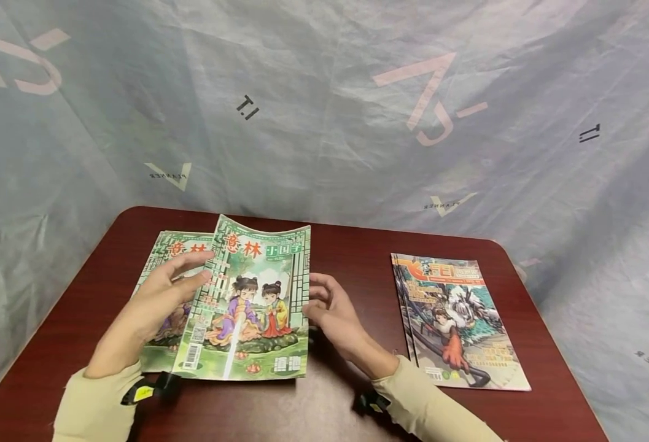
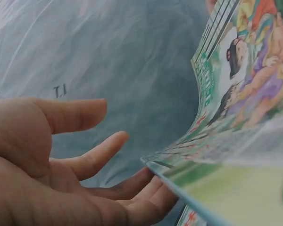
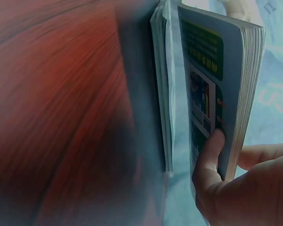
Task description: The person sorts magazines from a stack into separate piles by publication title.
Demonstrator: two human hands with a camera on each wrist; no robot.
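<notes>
A green magazine (image 1: 258, 288) with two cartoon children on its cover is held up, tilted, its top edge bowed. My right hand (image 1: 338, 319) pinches its right edge; in the right wrist view, a fingertip presses the back cover (image 3: 205, 61) while the rest of the hand lies round the page edges. My left hand (image 1: 161, 301) is at the spine side. There, in the left wrist view, its lower fingers touch the spine edge while thumb and forefinger (image 2: 101, 153) stand apart from it. Partly hidden behind lie matching green magazines (image 1: 161, 245) on the table.
To the right, a small stack of magazines (image 1: 462, 319) with an orange title lies on the dark red table (image 1: 352, 245). Grey printed cloth (image 1: 324, 123) hangs behind the table and along its sides.
</notes>
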